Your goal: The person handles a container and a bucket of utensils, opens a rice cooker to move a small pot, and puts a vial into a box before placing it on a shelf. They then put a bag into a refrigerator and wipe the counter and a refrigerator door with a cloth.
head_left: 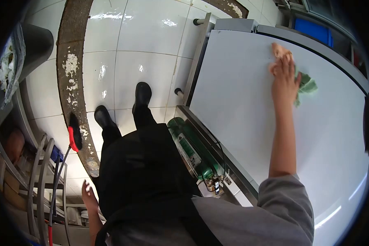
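My right hand [285, 82] is pressed onto cleaning cloths on a broad white top [233, 94], with the arm stretched out toward its far side. A peach-orange cloth [279, 50] shows bunched beyond the fingertips. Crumpled green cloth [308, 85] sticks out to the right of the same hand. Down at my left side hangs my left hand [89, 198], its fingers apart and holding nothing.
Green gas cylinders [188, 149] lie beside the white top, near my legs. A red-headed brush [73, 137] stands on the brown floor strip [71, 45]. Metal racks [43, 180] and a dark bin [36, 45] with a plastic liner are at left. Floor tiles look shiny.
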`<control>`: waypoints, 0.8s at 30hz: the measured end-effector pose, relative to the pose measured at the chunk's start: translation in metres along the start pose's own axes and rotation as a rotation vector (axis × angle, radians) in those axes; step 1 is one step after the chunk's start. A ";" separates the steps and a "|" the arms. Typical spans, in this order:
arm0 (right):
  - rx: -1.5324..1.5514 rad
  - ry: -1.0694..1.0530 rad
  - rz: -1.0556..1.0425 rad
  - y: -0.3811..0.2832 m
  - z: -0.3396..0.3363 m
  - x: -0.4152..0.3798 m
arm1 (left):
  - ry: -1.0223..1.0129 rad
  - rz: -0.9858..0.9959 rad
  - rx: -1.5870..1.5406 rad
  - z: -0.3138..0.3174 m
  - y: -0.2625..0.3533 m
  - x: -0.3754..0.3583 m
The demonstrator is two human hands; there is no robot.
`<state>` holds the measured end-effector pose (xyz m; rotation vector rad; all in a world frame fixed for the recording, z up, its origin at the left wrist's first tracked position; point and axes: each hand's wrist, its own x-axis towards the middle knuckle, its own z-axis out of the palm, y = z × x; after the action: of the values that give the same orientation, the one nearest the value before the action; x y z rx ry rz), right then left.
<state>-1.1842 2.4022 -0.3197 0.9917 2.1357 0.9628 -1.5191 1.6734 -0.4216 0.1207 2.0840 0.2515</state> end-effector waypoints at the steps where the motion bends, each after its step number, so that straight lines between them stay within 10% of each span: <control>1: -0.049 0.033 -0.010 -0.010 0.009 0.006 | 0.019 0.035 -0.030 0.005 0.021 0.011; 3: -0.143 0.076 -0.074 -0.039 0.035 0.031 | -0.006 0.036 -0.141 0.007 0.059 0.015; 5: 0.402 -0.082 0.144 -0.058 0.045 0.051 | -0.003 0.030 -0.147 0.005 0.052 0.012; 9: 0.054 -0.062 -0.175 0.010 -0.008 -0.003 | 0.068 0.137 -0.006 -0.006 -0.065 0.010; 13: -0.069 -0.053 -0.247 0.013 -0.018 0.002 | 0.107 -0.182 0.197 -0.017 -0.128 0.006; 21: 0.129 -0.073 -0.210 0.021 -0.016 -0.011 | 0.137 -0.125 0.101 -0.030 -0.122 -0.012; 24: 0.119 0.156 -0.281 0.034 -0.020 -0.020 | 0.138 -0.067 0.500 -0.020 -0.177 -0.015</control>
<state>-1.1751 2.3946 -0.2778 0.6628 2.4072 0.8052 -1.5256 1.4958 -0.4400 0.3399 2.2452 -0.3154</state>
